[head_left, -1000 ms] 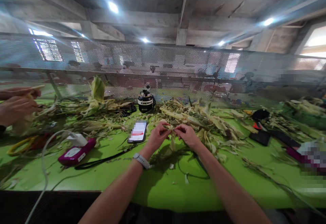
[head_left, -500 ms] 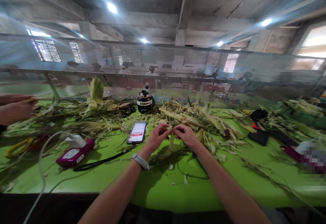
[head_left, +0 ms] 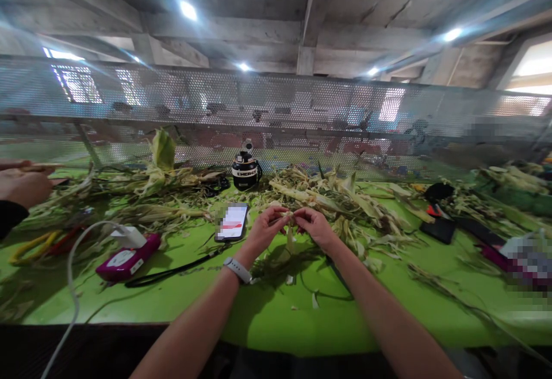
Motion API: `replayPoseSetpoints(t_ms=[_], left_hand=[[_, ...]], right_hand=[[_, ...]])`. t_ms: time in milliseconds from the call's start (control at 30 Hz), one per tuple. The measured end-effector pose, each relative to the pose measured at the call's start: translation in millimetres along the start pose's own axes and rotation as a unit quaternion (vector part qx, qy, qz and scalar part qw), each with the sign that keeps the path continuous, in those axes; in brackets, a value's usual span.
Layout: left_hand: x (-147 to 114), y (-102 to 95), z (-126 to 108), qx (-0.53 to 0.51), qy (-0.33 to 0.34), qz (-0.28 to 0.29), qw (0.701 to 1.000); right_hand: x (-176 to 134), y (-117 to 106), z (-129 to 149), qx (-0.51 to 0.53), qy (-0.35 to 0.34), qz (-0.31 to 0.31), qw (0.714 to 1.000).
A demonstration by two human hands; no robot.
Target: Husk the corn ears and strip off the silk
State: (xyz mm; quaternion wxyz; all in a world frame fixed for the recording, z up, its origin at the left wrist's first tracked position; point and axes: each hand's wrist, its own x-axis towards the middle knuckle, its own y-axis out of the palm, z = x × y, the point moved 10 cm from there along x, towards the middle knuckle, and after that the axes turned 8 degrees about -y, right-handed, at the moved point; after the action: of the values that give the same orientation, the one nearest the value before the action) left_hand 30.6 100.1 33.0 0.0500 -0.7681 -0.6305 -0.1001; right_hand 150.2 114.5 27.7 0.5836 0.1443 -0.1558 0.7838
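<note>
My left hand [head_left: 266, 230], with a pale watch band at the wrist, pinches a pale strip of corn husk [head_left: 290, 242] over the green table. Fingertips of my right hand [head_left: 314, 228] close on the same strip, almost meeting the left ones. The husk's lower end hangs down between the hands; its upper part is mostly hidden by fingers. Behind the hands spreads a heap of dry and green corn husks [head_left: 319, 198]. A phone [head_left: 232, 222] with a lit screen lies left of my left hand, a black strap [head_left: 172, 270] near it.
A black bottle [head_left: 245, 173] stands behind the phone. To the left sit a purple power bank [head_left: 128, 259], a white charger [head_left: 130, 237] with a cable, and more husks [head_left: 164, 154]. Another person's hand [head_left: 26, 186] is at the far left. A perforated metal screen [head_left: 276, 100] borders the table [head_left: 276, 327].
My hands stay in nearly the same place, their fingers shifting slightly on the husk strip. At the far left, the other person's hand has moved a little left and down.
</note>
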Motion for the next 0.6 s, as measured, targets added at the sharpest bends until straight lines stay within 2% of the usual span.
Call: replayPoseSetpoints(t_ms=[167, 267, 367, 433, 533, 600], left_hand=[[0.1, 4.4, 5.5, -0.007, -0.024, 0.022, 0.999], [-0.7, 5.3, 4.2, 0.010, -0.021, 0.024, 0.999], [-1.6, 8.1, 4.5, 0.026, -0.028, 0.035, 0.999], [-2.5, 11.8, 5.3, 0.039, -0.031, 0.052, 0.997], [-4.0, 15.0, 5.8, 0.058, -0.030, 0.066, 0.996], [-4.8, 16.1, 7.3, 0.059, -0.036, 0.073, 0.995]], right_hand=[[-1.3, 0.1, 0.8, 0.034, 0.016, -0.032, 0.999], [-3.8, 3.6, -1.7, 0.050, 0.044, -0.030, 0.997], [-7.1, 1.7, 2.6, -0.022, 0.044, -0.033, 0.998], [-7.9, -0.4, 15.0, -0.121, -0.004, -0.033, 0.992], [-9.8, 1.4, 37.6, -0.261, -0.108, -0.034, 0.959], [-11.9, 1.4, 47.7, -0.305, -0.158, -0.048, 0.938]])
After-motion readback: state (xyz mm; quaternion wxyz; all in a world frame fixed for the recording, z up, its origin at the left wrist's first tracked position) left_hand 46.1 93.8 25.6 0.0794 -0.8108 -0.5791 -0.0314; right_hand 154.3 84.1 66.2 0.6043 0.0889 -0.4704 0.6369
